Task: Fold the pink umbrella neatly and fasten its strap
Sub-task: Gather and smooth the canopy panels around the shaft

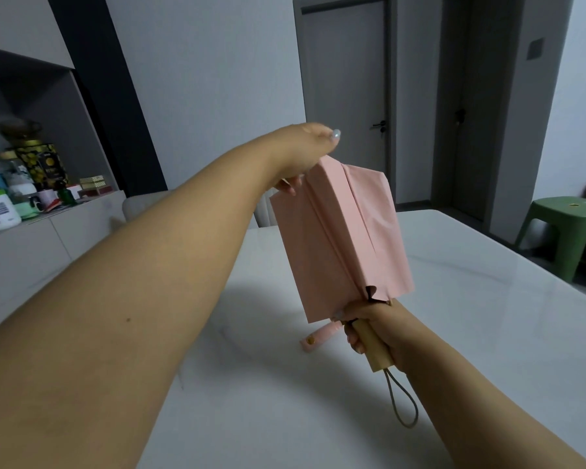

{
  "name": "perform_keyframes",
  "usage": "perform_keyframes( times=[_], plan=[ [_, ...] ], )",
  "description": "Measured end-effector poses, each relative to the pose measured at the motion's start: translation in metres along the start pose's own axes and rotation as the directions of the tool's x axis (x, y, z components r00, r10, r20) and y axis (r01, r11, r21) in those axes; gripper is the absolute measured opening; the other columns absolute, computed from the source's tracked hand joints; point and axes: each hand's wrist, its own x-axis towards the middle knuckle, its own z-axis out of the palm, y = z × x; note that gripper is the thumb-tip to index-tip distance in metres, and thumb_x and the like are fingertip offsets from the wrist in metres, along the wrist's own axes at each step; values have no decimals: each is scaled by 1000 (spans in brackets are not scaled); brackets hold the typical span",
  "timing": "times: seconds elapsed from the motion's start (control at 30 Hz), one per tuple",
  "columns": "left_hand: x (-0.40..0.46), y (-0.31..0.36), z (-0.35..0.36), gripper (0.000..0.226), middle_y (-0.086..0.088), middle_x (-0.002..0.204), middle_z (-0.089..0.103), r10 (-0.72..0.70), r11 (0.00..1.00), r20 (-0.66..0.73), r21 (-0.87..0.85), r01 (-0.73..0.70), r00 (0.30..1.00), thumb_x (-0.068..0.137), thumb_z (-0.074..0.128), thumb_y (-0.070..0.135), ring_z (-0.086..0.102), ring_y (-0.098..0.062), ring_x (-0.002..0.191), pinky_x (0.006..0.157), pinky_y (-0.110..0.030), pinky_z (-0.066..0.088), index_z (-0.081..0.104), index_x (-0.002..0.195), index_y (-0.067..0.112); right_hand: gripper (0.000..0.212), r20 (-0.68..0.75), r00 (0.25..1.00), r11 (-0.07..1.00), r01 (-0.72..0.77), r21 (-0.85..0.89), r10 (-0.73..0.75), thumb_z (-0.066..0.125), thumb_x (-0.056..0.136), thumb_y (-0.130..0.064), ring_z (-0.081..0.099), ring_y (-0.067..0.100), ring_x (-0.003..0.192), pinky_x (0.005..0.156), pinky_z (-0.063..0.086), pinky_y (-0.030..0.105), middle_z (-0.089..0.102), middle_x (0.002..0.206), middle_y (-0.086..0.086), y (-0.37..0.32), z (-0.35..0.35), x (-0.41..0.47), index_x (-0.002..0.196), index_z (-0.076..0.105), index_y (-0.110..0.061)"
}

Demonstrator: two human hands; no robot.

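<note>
The pink umbrella (339, 238) is collapsed, its panels flat but not rolled. The right hand (369, 324) grips the wooden handle (374, 346) – the left hand (301, 154) seemingly pinches the canopy top (fingers mostly hidden). The strap (318, 336) dangles unfastened – rolling and snapping remain

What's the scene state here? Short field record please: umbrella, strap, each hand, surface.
umbrella: pink fabric folding umbrella, collapsed, panels pleated flat but not yet wrapped, held tilted above the table
handle: light wooden handle with a looped cord hanging from its end
strap: pink strap with a gold snap, hanging loose, unfastened
left hand: left hand pinches the top edge of the canopy
right hand: right hand grips the handle
surface: white marble-look table
background: green plastic stool at right
</note>
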Motion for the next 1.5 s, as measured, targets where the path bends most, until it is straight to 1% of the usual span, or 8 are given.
perform_keyframes(
  times=[0.13,0.33,0.57,0.93,1.07,1.2,1.37,1.5],
  plan=[
    [1,-1,11,28,-5,84,53,-11,999,28,54,9,1000,99,49,30,56,-18,58,79,-38,58,62,117,12,5,-9,1000,1000,-18,23,19,65,77,4,50,18,40,42,41,24,53,51,11,-1,1,0,75,61,5],
    [9,-26,18,26,-10,90,67,-3,987,-16,-161,1,1000,85,62,-5,69,-22,84,88,-40,58,67,108,6,2,0,1000,998,-8,62,8,63,78,6,50,18,41,41,40,24,54,52,11,1,0,2,75,63,5],
    [9,-39,28,46,-11,117,61,-22,976,-51,-216,11,998,75,68,-6,61,-26,111,98,-40,51,65,119,7,1,-14,1000,998,-12,59,13,63,78,7,50,18,41,41,40,24,53,57,12,5,-1,4,78,62,7],
    [8,-56,28,59,-12,117,61,-78,926,-66,-376,48,995,80,56,-15,62,-23,101,94,-36,53,54,135,6,7,80,997,982,3,187,-18,61,79,10,47,17,42,37,39,22,59,61,11,1,-3,4,83,59,5],
    [2,-72,25,55,-8,98,64,-100,789,-2,-610,78,995,85,50,-21,63,-18,84,77,-29,56,51,136,0,18,234,969,938,-3,346,-83,66,65,6,43,13,41,34,37,20,56,75,16,-3,-6,0,80,58,2],
    [-1,-88,24,57,-4,102,64,-48,696,13,-717,43,999,85,48,-23,61,-19,96,87,-28,55,48,138,-1,63,414,897,866,-80,493,-153,96,40,-17,44,10,41,33,38,18,57,78,15,0,-3,-2,86,59,4],
    [-3,-99,26,55,-2,105,64,0,676,-1,-737,-1,1000,86,49,-23,62,-16,96,87,-25,55,51,136,2,92,453,881,820,-155,551,-137,93,34,-53,45,10,37,33,40,17,59,65,12,-3,0,-5,95,56,7],
    [-5,-100,37,55,0,115,62,-17,731,-65,-681,-32,998,87,52,-20,61,-20,105,90,-28,55,52,137,5,46,287,954,869,-68,490,-88,71,73,-36,42,12,35,32,36,18,56,63,12,-8,4,-11,93,54,2]
  ],
)
